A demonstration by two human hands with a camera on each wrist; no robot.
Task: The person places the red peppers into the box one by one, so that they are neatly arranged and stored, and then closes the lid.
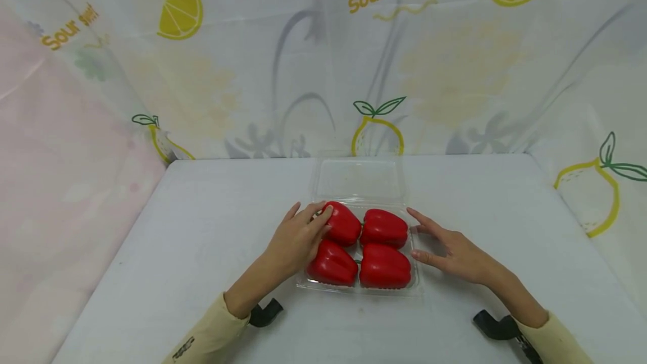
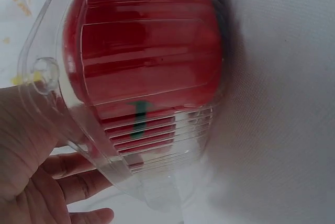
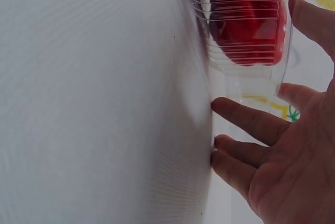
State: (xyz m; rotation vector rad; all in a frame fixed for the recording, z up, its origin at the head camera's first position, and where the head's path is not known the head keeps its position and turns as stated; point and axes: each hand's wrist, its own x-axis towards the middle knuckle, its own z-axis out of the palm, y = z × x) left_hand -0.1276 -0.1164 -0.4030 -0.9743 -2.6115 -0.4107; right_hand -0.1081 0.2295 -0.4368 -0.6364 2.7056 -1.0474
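Four-lobed-looking red bell peppers fill a clear plastic clamshell box (image 1: 356, 292), which lies with its lid (image 1: 359, 180) folded back behind it. My left hand (image 1: 295, 240) reaches over the box's left edge, its fingertips touching the back-left bell pepper (image 1: 343, 224). Several of its fingers (image 2: 78, 186) extend loosely past the box wall in the left wrist view. On the other side, my right hand (image 1: 452, 251) spreads its fingers along the right rim, beside the back-right bell pepper (image 1: 385, 228) and front-right bell pepper (image 1: 385, 266). The front-left bell pepper (image 1: 332, 263) sits below my left hand.
The box stands on a white-covered table (image 1: 202, 212). Behind it hangs a cloth backdrop (image 1: 303, 60) printed with lemons, and a pink cloth (image 1: 65, 184) hangs at the left. Black straps (image 1: 495, 324) show at both wrists.
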